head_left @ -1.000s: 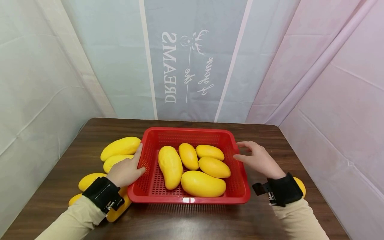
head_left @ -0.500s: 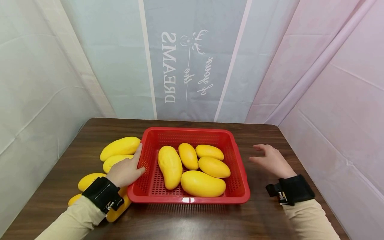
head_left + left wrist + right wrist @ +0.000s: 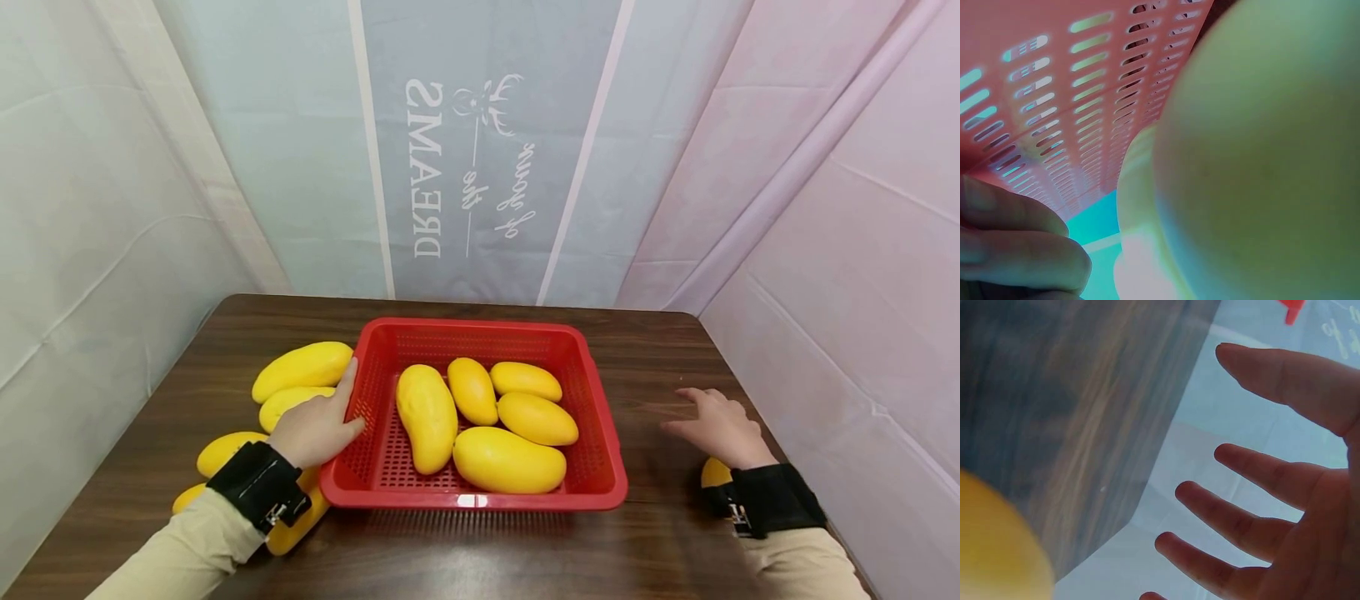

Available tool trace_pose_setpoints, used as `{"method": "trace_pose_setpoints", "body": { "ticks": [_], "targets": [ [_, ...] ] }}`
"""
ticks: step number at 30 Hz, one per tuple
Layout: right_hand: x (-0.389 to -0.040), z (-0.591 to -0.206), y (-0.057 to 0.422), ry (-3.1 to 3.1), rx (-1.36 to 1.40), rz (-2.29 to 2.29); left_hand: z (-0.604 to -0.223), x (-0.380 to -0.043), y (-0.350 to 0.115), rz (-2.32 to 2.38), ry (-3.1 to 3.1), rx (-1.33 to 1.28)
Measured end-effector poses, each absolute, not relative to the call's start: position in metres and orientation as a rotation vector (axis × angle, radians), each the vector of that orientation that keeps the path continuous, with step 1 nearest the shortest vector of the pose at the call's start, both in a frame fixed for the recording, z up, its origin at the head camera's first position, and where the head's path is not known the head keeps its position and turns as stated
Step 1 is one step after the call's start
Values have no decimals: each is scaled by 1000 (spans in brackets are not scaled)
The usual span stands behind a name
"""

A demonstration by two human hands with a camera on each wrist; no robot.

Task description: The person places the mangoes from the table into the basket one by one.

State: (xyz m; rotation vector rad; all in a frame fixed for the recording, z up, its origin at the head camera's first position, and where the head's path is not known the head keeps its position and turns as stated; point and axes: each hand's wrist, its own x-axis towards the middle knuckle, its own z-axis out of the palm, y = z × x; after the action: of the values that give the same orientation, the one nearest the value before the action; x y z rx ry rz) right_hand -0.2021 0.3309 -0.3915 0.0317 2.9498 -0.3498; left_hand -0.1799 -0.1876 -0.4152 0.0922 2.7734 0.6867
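A red plastic basket (image 3: 540, 501) with slotted walls stands mid-table, holding several yellow mangoes (image 3: 510, 460). My left hand (image 3: 315, 427) grips its left rim, thumb hooked over the inside and the other fingers along the outer wall. In the left wrist view those fingers (image 3: 1022, 256) lie beside the slotted wall, close to a large pale mango (image 3: 1266, 150). My right hand (image 3: 720, 429) is over the table's right side, fingers spread and holding nothing. Just below it is a single mango (image 3: 716, 472), partly hidden by the wrist strap; it also shows in the right wrist view (image 3: 997, 544).
More mangoes (image 3: 303, 371) lie left of the basket, some partly covered by the left hand and forearm. The dark wooden table (image 3: 645, 350) ends at a grey-blue curtain (image 3: 480, 275) behind, and pale fabric walls (image 3: 855, 333) rise at both sides.
My right hand has drawn away from the basket's right rim and moved right toward the lone mango. My left hand and the basket have stayed in place.
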Motion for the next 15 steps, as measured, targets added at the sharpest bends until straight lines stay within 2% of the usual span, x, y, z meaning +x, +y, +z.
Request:
{"method": "trace_pose_setpoints", "body": {
  "ticks": [15],
  "targets": [
    [-194,-410,357,2825,212,-386,-416,-181,-187,683,2774,87]
  ]
}}
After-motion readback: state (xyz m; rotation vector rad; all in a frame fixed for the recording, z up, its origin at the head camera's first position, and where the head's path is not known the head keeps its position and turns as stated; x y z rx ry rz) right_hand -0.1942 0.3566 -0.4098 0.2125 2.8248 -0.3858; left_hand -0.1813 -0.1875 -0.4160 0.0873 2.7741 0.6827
